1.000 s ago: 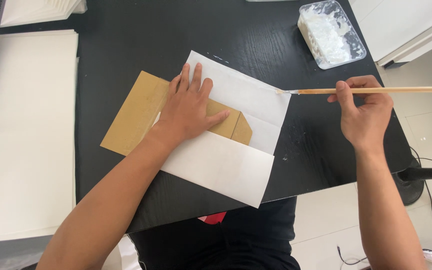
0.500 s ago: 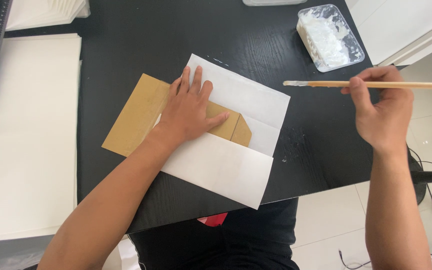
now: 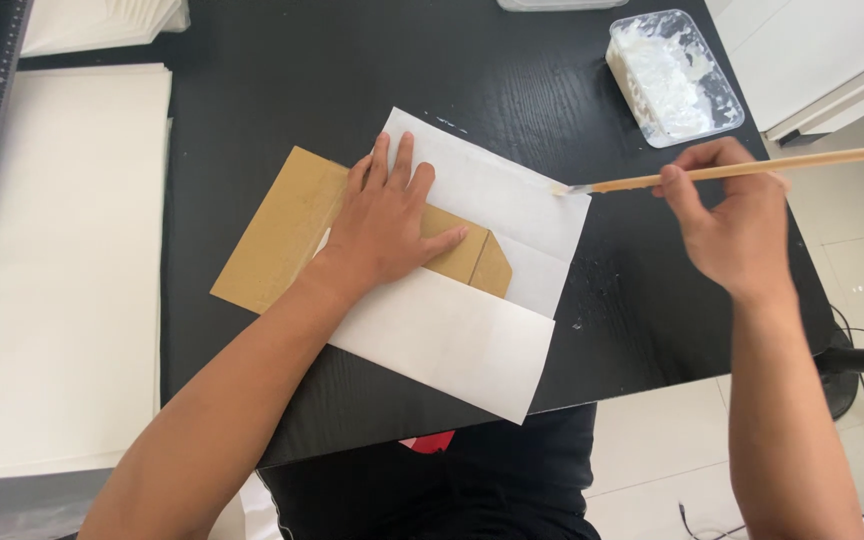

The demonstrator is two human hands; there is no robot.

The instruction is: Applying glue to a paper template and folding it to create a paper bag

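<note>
White paper [image 3: 472, 300] is lying folded around a brown cardboard piece [image 3: 282, 235] in the middle of the black desk [image 3: 252, 100], its near flap already turned up over the board and its far flap still lying open and flat. The left hand [image 3: 387, 225] is pressing down on the cardboard, its grip spread with fingers flat and slightly fanned, holding nothing, only pinning the board and paper in place. The right hand [image 3: 737, 220] is pinching a long wooden-handled brush [image 3: 732, 170], its grip pressed together around the shaft, and the paste-loaded tip is touching the far right corner of the paper.

As a judgement, gluing this flap well is calling for steady downward pressure from the flat hand so the sheet is not creeping, and for thin, even strokes running along the paper's edge, keeping paste off the desk, where small white flecks are already showing beside the sheet.

Cardboard is showing as a tan rectangle jutting out at the left, with one angled corner peeking between the flaps. A clear plastic tub of white paste [image 3: 672, 75] is sitting near the brush at the far right, and stacked white sheets [image 3: 52, 260] are lying along the left.
</note>
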